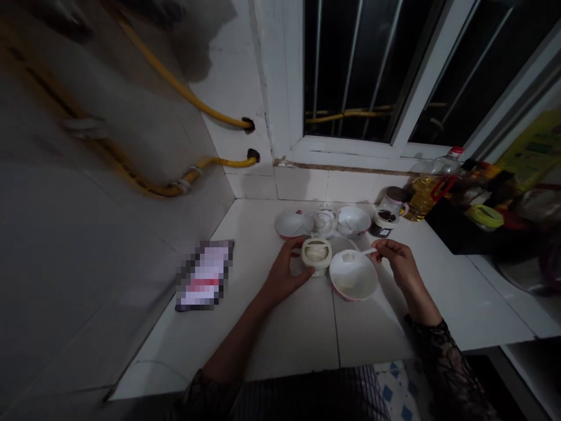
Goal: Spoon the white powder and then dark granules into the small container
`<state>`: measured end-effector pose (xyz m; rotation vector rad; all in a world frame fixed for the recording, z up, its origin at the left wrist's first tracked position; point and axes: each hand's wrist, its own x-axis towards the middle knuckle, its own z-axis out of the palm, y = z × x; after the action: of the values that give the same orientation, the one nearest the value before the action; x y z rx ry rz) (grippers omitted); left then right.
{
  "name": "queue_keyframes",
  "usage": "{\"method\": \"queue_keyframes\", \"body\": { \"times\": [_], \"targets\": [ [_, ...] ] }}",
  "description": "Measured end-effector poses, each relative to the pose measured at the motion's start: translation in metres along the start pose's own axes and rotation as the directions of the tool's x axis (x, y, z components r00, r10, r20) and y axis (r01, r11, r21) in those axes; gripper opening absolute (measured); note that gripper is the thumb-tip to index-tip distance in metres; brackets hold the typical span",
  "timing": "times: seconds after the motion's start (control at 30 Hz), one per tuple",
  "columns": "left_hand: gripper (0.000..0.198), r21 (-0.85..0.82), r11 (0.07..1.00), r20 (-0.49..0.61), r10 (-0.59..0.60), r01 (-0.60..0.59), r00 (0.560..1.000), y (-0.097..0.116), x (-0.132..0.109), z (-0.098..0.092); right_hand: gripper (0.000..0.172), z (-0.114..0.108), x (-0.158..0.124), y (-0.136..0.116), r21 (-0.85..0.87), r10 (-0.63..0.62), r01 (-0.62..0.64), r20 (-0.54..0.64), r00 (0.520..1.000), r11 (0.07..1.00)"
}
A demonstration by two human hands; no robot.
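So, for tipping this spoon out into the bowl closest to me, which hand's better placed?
Probably the right hand: it pinches the handle of the white spoon, which reaches over the nearest bowl. The left hand is holding the white container beside it.

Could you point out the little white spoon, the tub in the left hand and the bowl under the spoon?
Spoon [369,252]: head view, on its handle.
Tub [318,266]: head view, on its front rim.
Bowl [367,276]: head view, on its inner right wall.
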<state>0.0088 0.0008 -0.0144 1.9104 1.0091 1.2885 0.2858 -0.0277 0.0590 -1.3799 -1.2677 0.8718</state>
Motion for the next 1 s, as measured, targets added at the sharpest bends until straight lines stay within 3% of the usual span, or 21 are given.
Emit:
{"method": "queue_keyframes", "body": {
  "times": [0.1,0.2,0.27,0.33,0.4,0.47,0.57,0.6,0.67,0.83,0.9,1.0],
  "targets": [
    [0.059,0.000,1.000,0.004,0.000,0.000,1.000,-0.001,0.000,0.000,0.033,0.017,0.002,-0.012,-0.062,-0.155,0.153,-0.025,0.988,0.986],
    [0.060,-0.004,1.000,-0.003,0.006,-0.006,1.000,-0.003,0.000,0.000,0.025,0.038,-0.003,-0.020,-0.244,-0.362,0.347,-0.021,0.932,0.906],
    [0.060,-0.010,1.000,-0.006,0.012,-0.012,1.000,-0.003,0.000,0.001,0.023,0.050,-0.008,-0.021,-0.383,-0.548,0.547,0.117,0.828,0.744],
    [0.060,-0.012,1.000,-0.005,0.012,-0.012,1.000,-0.003,0.000,0.001,0.024,0.056,-0.013,-0.020,-0.435,-0.652,0.707,0.298,0.697,0.557],
    [0.060,-0.012,1.000,-0.004,0.009,-0.009,1.000,-0.002,0.000,0.001,0.026,0.057,-0.014,-0.018,-0.439,-0.676,0.762,0.373,0.636,0.475],
    [0.061,-0.014,1.000,0.000,0.010,-0.010,1.000,-0.001,0.000,0.000,0.025,0.052,-0.013,-0.017,-0.459,-0.672,0.717,0.293,0.680,0.526],
    [0.062,-0.011,1.000,0.002,0.005,-0.005,1.000,0.000,0.000,0.000,0.024,0.033,-0.006,-0.019,-0.461,-0.557,0.530,0.088,0.826,0.712],
    [0.062,-0.009,1.000,0.000,0.002,-0.002,1.000,0.000,0.000,-0.001,0.025,0.026,-0.003,-0.020,-0.458,-0.495,0.469,0.068,0.866,0.756],
    [0.062,-0.008,1.000,-0.003,-0.002,0.002,1.000,0.001,0.000,0.000,0.026,0.011,0.001,-0.022,-0.513,-0.380,0.405,0.158,0.911,0.757],
    [0.060,-0.008,1.000,0.008,0.004,-0.004,1.000,0.000,0.000,-0.001,0.024,-0.002,0.001,-0.016,-0.669,-0.180,0.387,0.359,0.916,0.634],
    [0.060,-0.010,1.000,0.010,0.007,-0.007,1.000,0.000,0.000,-0.001,0.024,0.004,-0.002,-0.010,-0.637,-0.141,0.386,0.400,0.905,0.668],
    [0.061,-0.013,1.000,0.009,0.004,-0.004,1.000,0.000,0.001,-0.002,0.024,0.016,-0.005,-0.001,-0.501,-0.083,0.316,0.433,0.898,0.806]
  ]
}}
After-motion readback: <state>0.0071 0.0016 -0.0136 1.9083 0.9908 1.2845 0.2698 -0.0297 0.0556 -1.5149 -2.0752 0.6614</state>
